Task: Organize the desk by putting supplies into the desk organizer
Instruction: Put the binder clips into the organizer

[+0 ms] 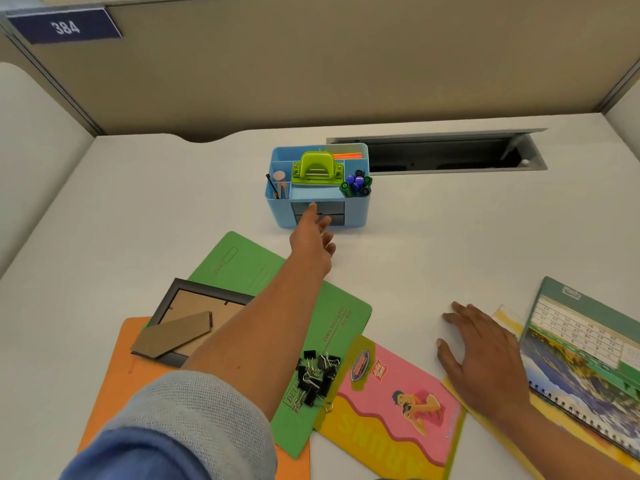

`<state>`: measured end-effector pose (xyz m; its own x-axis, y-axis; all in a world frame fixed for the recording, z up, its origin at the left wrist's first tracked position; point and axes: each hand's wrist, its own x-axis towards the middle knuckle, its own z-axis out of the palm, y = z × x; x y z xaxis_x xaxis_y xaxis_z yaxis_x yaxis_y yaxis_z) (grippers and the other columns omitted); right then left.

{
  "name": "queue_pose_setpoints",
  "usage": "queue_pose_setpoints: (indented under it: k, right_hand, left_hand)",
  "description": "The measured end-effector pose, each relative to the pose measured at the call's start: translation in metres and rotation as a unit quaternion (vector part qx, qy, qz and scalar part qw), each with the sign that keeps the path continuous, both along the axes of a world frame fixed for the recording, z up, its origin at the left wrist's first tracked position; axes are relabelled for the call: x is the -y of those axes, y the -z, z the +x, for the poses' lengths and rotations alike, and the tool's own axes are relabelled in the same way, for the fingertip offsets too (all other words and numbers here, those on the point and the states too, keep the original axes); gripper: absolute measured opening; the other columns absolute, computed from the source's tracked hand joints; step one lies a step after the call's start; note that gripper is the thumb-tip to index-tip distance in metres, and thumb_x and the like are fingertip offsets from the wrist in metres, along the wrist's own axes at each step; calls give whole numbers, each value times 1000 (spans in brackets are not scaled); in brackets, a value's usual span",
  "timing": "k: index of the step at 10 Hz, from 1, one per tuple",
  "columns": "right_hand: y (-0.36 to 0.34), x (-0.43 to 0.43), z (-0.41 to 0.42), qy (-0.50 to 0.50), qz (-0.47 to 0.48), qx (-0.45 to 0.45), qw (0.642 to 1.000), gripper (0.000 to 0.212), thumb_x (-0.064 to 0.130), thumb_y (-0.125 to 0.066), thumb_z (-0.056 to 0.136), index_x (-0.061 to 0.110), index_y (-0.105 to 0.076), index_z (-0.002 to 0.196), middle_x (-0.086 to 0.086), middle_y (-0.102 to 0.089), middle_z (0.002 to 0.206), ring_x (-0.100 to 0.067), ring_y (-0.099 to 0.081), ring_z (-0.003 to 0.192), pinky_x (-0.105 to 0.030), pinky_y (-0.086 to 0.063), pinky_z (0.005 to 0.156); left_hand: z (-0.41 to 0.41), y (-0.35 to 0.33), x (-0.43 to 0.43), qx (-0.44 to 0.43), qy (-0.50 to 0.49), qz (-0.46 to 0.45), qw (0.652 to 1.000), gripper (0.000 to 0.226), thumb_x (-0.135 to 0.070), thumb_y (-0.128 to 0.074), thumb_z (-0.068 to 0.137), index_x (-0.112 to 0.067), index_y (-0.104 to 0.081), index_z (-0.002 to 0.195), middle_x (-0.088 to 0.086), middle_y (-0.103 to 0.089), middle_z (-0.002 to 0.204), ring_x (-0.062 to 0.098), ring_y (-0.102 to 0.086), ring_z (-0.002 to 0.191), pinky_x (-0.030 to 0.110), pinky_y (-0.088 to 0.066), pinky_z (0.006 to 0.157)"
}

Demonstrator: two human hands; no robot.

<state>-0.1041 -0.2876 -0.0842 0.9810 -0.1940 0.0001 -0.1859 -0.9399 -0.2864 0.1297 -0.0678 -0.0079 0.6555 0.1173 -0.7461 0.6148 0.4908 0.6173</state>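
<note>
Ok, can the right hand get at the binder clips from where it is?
Probably yes: the right hand lies open and flat on the desk, and only the flat pink booklet lies between it and the binder clips.

An office cubicle: beige partition walls (311, 71) with a numbered nameplate (64, 26) enclose a white table (450, 237) with a cable hatch (440, 150).

Left arm (242, 341) bare below a pushed-up blue sleeve (166, 452), grey knit cuff (194, 403), right forearm (540, 424) bare
</note>
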Motion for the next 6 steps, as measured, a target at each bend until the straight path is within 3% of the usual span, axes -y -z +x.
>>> queue_pose_setpoints:
  k: [2,6]
  right_hand:
    - [-1,0,0,5,5,-1,1000,53,54,-38,87,27,-55,129,8,-48,145,-17,-37,138,-41,-29,107]
    - [-1,-2,2,8,12,0,1000,53,53,-39,87,26,-55,129,6,-49,145,-19,-38,138,-46,-32,107]
  left_hand:
    - [7,-3,5,-7,-6,-57,998,46,-49,-69,81,-15,-65,113,-5,-67,93,8,-51,60,23,-38,54]
    - [9,2,5,-10,-25,-74,997,36,-48,-74,78,-17,-65,95,-6,-66,89,8,-53,63,24,-40,56]
